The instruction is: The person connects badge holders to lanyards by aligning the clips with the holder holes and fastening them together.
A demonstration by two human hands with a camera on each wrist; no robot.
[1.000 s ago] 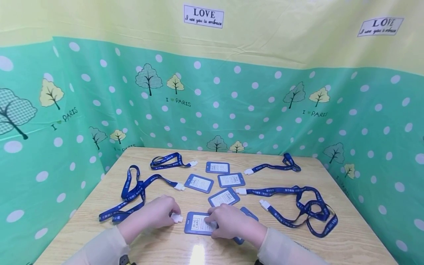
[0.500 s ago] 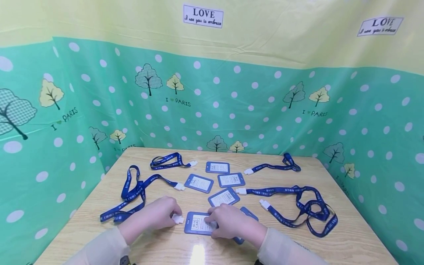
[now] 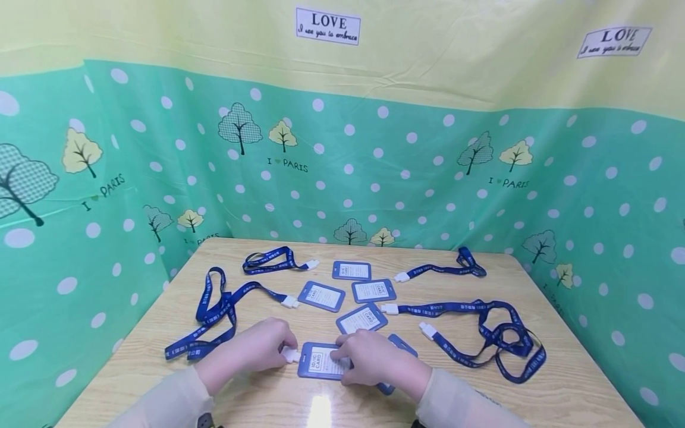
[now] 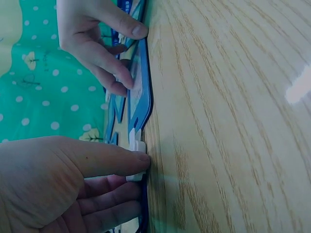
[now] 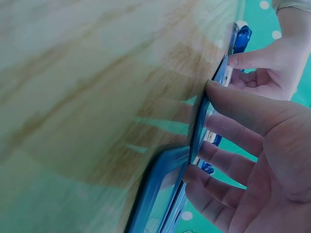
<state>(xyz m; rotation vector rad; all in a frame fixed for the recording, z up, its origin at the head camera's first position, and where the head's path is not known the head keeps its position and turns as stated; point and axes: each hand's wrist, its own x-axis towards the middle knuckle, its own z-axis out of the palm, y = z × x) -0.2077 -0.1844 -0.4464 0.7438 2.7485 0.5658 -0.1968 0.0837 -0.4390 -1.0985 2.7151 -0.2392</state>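
In the head view my left hand (image 3: 262,346) pinches the white plastic clip (image 3: 291,355) of a blue lanyard (image 3: 194,345) between thumb and fingers. The clip's narrow tip points at the slotted end of a blue ID card holder (image 3: 317,371) lying flat. In the left wrist view the clip (image 4: 138,146) meets or nearly meets that slot; whether it is inside I cannot tell. My right hand (image 3: 374,358) grips the holder, thumb at the near edge and fingertips on its face. Partly beneath this hand lies another card holder (image 3: 402,344).
Several more card holders, one of them here (image 3: 362,318), lie in the table's middle. Other blue lanyards with white clips lie at left (image 3: 216,309), back left (image 3: 270,260), back right (image 3: 446,270) and right (image 3: 508,339). A polka-dot curtain (image 3: 321,196) stands behind the wooden table (image 3: 257,404).
My left hand has shifted slightly right with the clip, closing the gap to the card holder. The lanyard's trailing end slid right too. My right hand and the holder have stayed put.
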